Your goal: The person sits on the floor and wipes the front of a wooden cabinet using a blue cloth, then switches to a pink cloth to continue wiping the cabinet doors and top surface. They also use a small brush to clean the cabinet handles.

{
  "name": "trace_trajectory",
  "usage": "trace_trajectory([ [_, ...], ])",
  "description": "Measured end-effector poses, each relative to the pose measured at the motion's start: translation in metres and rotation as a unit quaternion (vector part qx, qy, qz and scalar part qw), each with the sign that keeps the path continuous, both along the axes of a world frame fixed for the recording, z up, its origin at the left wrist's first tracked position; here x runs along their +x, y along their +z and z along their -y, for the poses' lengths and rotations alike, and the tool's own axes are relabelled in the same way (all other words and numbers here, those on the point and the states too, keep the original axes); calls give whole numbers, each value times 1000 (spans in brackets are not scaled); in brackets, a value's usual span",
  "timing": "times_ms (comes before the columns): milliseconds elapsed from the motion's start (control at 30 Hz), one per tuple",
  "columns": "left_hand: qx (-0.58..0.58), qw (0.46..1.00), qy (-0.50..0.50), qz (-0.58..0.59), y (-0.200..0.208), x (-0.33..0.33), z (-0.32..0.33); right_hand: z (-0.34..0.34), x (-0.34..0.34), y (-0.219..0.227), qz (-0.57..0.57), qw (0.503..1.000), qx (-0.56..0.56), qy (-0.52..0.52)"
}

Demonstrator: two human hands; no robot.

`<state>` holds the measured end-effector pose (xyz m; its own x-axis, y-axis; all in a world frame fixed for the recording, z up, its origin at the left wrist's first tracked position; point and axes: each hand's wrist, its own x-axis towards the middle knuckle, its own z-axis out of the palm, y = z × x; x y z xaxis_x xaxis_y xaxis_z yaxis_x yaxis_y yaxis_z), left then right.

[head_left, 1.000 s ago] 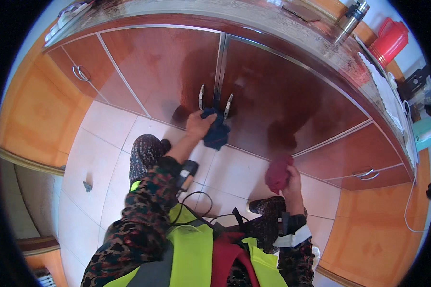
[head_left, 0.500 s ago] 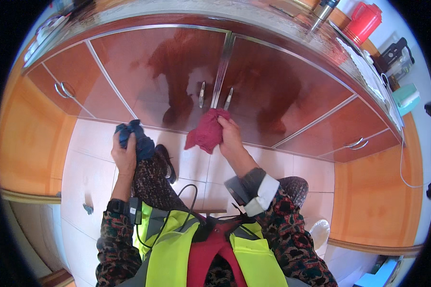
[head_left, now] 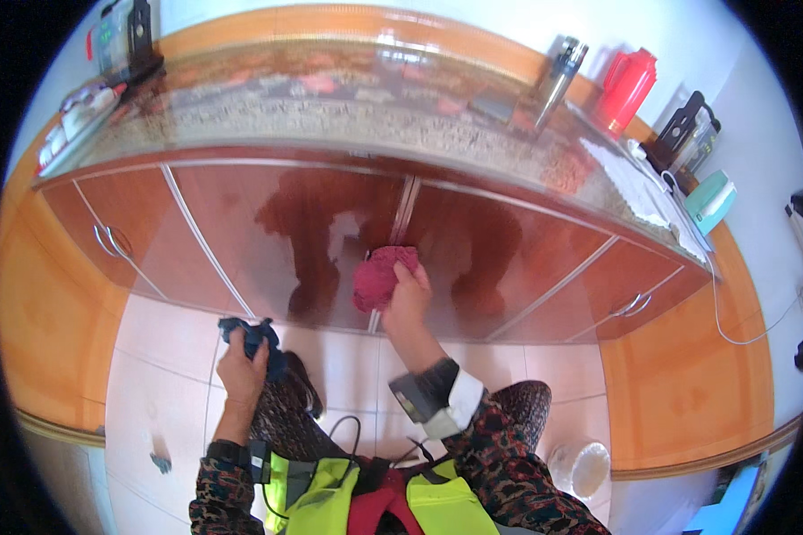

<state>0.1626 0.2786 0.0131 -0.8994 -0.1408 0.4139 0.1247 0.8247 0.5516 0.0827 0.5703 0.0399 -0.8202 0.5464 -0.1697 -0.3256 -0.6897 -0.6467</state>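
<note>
There are two hands and two rags, one rag in each hand. The left hand (head_left: 243, 373) is at 8 o'clock, and its grip is closed. Its thumb and fingers are bent around the blue rag (head_left: 257, 335), and some of the rag pokes out on top. The right hand (head_left: 408, 303) is close to the middle of the clock. Its grip is closed too, with the fingers bunched on the red rag (head_left: 376, 280). The red rag is in front of the line where the two big, shiny doors (head_left: 500, 241) meet. I cannot tell how hard it is pushed on them.

Above the doors is one long table (head_left: 330, 102). On it I count one flask (head_left: 562, 67) near 1 o'clock, one red jug (head_left: 629, 89) at 2 o'clock, one white cloth (head_left: 629, 178) also near 2 o'clock, and one green box (head_left: 711, 198) close to 3 o'clock. On the floor (head_left: 343, 361) are one white tub (head_left: 582, 469) at 5 o'clock and one little gray thing (head_left: 160, 463) at 8 o'clock.
</note>
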Motion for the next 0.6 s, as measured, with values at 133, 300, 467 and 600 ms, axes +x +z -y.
trace_trajectory([
  [133,65,997,-31,-13,6,-4,-4,-10,42,44,-77,984,149,62],
  [300,663,727,-123,130,29,-1,-33,-2,88,46,-14,971,112,211],
  [467,819,447,-209,293,9,35,-78,36,119,21,-67,885,260,381],
  [600,758,438,-302,377,-46,33,-86,53,146,10,-91,633,692,335],
])
